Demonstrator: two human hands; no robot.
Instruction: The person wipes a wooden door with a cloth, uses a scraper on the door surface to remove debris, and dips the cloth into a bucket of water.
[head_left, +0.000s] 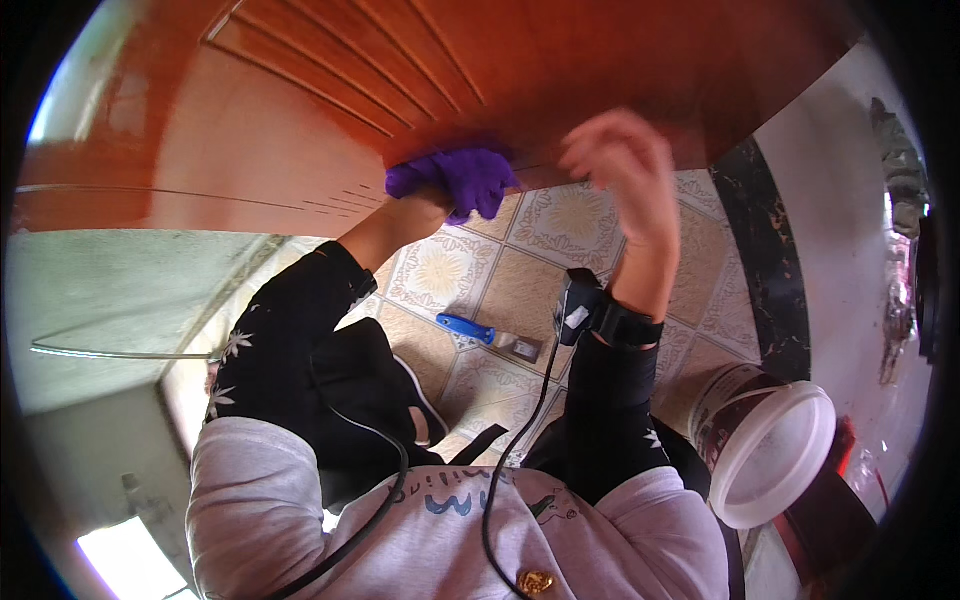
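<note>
My left hand is pressed to the lower part of a glossy reddish-brown wooden door, with a bunched purple cloth in its grip. The cloth hides most of the fingers. To the right, my right hand is raised near the door's lower edge, blurred, its fingers loosely bent and nothing visible in them. Whether it touches the door I cannot tell. Below both hands, a scraper with a blue handle and a flat metal blade lies on the patterned tile floor.
A white plastic bucket stands on the right, beside a dark red object. Black marble-look skirting runs along the right wall. A black cable hangs from a device on my right wrist.
</note>
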